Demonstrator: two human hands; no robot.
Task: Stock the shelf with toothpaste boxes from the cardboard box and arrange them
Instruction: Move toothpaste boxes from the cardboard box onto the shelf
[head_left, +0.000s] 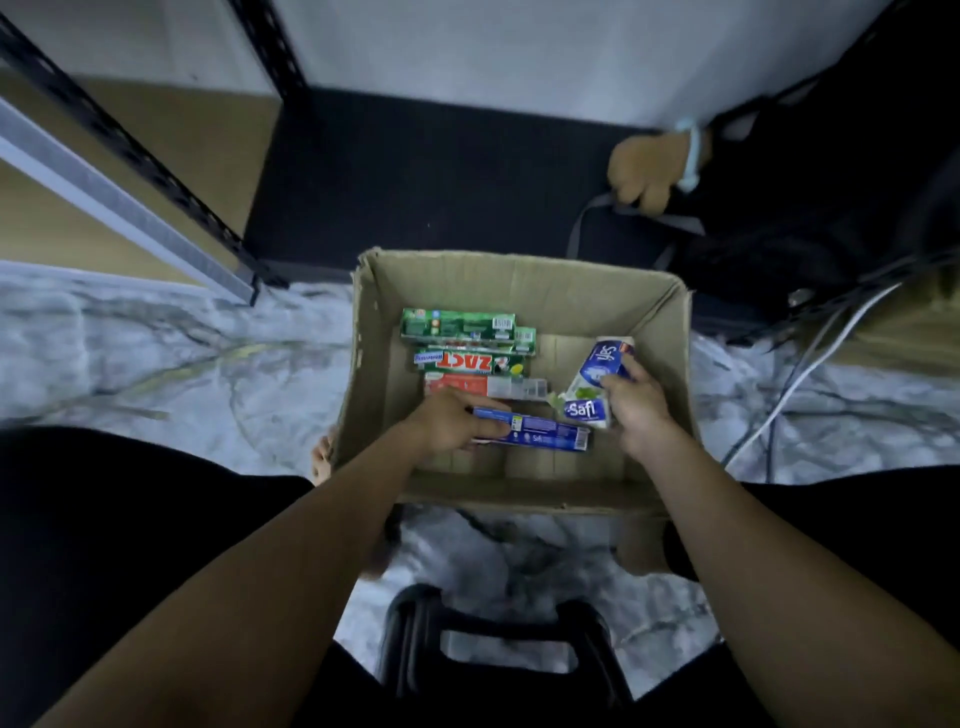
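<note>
An open cardboard box (374, 364) stands on the floor in front of me with several toothpaste boxes lying inside. Both my hands reach into it. My left hand (452, 423) grips a long blue Safi toothpaste box (550, 435) lying near the front wall. My right hand (631, 408) holds white-and-blue Safi toothpaste boxes (597, 382) tilted up at the right side. Green boxes (460, 325), a red-lettered Zact box (470, 362) and a red-and-white box (493, 387) lie flat in the left half. The shelf (130, 182) with black slotted uprights stands at the upper left.
Another person's hand (641, 169) with a pale wristband works at a dark bag at the upper right. Cables (795, 384) trail over the marble floor to the right of the carton. A black stool (498, 634) sits under me between my knees.
</note>
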